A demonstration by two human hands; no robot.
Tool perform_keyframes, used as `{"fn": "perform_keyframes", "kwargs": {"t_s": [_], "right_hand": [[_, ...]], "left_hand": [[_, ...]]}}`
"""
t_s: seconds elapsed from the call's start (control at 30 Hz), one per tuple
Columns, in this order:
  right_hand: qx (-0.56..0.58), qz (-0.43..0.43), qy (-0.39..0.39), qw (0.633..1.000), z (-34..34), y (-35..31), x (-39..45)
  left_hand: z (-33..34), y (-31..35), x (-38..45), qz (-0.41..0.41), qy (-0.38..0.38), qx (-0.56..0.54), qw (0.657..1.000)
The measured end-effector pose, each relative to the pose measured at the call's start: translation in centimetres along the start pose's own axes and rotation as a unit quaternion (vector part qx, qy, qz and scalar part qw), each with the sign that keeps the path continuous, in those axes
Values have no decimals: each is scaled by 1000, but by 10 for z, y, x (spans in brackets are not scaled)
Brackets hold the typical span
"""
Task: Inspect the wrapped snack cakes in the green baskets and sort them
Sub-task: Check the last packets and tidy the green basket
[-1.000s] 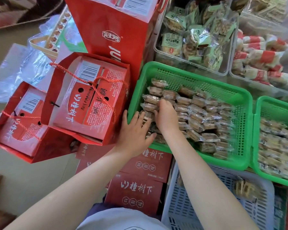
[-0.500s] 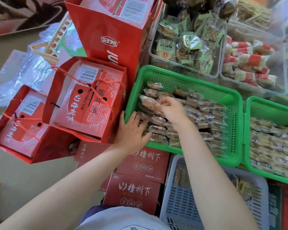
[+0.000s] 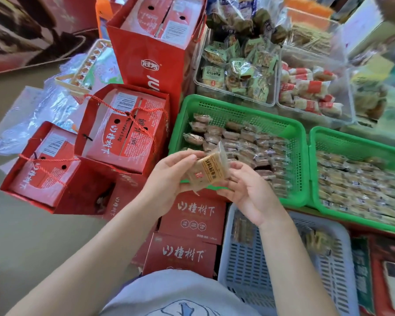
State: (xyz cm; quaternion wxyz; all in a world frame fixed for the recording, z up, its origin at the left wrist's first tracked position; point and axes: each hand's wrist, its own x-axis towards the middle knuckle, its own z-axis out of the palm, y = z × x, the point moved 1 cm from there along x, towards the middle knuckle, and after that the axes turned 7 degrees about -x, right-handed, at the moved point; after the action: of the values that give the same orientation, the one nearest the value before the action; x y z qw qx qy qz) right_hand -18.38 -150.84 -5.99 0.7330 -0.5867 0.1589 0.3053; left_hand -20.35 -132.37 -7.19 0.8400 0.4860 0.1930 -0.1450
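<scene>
Tan snack cake, clear wrapper, printed label, tilted

The right green basket runs off the frame's right edge; its wrapped cakes blur, labels unreadable.

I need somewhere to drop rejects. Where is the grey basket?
Head view, bottom right: the grey basket sits under the right hand, just in front of the two green baskets, beside the red boxes.

You had two green baskets of wrapped cakes, too many to count, one grey-blue basket, two clear tubs, three red gift bags, and one cake between your two hands.
</scene>
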Motion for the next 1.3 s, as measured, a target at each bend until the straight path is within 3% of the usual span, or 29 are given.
{"fn": "perform_keyframes", "kwargs": {"t_s": [0.17,0.3,0.37,0.47,0.57,0.77,0.97,1.03,1.13,1.3], "right_hand": [[-182,-87,60,978,11,3,-26],[-349,-174,139,910,18,6,-44],[-388,-240,170,873,19,8,-54],[-402,-288,189,848,20,13,-64],[-360,-290,201,864,17,19,-74],[-188,-234,259,918,10,18,-86],[-51,-150,127,979,8,22,-87],[-37,-143,128,981,9,24,-84],[-32,-132,193,972,10,26,-79],[0,-139,265,954,8,23,-70]], "left_hand": [[6,-7,-30,-14,19,38,999],[17,-16,-51,-49,35,-4,998],[17,-20,-59,-81,49,-69,993],[12,-28,-63,-83,71,-79,991],[10,-30,-69,-70,80,-96,990],[16,-20,-83,-22,-2,-52,998],[15,-13,-83,8,-14,-8,1000],[19,-15,-83,3,-8,-6,1000],[24,-20,-80,10,1,1,1000],[31,-24,-76,59,9,126,990]]}}
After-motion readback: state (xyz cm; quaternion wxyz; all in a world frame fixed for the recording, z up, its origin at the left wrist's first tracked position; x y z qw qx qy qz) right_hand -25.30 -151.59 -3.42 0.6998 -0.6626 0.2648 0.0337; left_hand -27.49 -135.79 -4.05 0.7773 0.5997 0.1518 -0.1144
